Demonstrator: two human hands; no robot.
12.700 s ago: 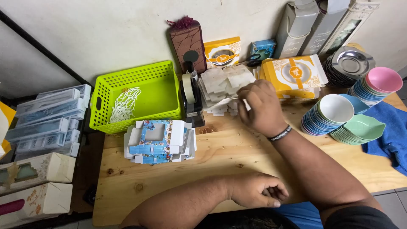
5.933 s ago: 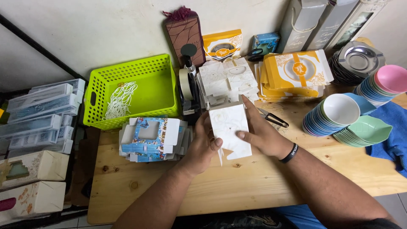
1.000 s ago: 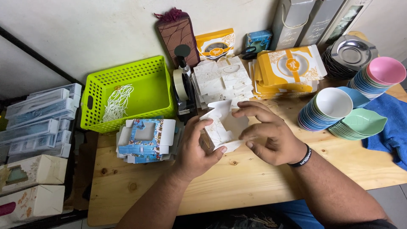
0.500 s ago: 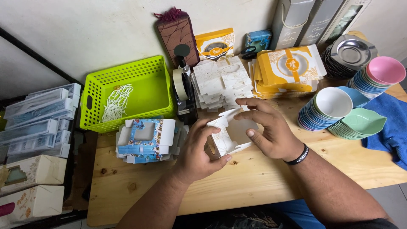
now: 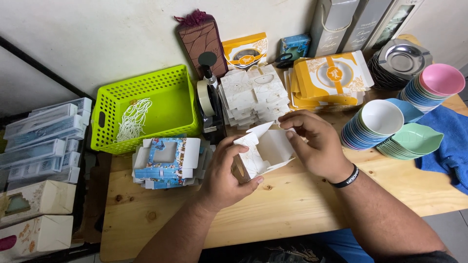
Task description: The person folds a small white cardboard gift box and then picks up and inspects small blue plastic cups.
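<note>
Both hands hold a small white cardboard box with a faint gold pattern, half folded, its flaps open, just above the wooden table. My left hand grips its left side, thumb on the near corner. My right hand, a black band on its wrist, pinches the box's right wall and top flap. Behind the box lies a stack of flat white box blanks. A pile of flat blue patterned boxes sits left of my left hand.
A lime green basket with white strings stands at the back left, a tape dispenser beside it. Yellow boxes, stacked coloured bowls, metal dishes and a blue cloth fill the right. Boxes and clear packs lie on a shelf at left.
The flat white blank has been folded up into a box shape between my hands. Over the last second my hands turned it and spread its sides open.
</note>
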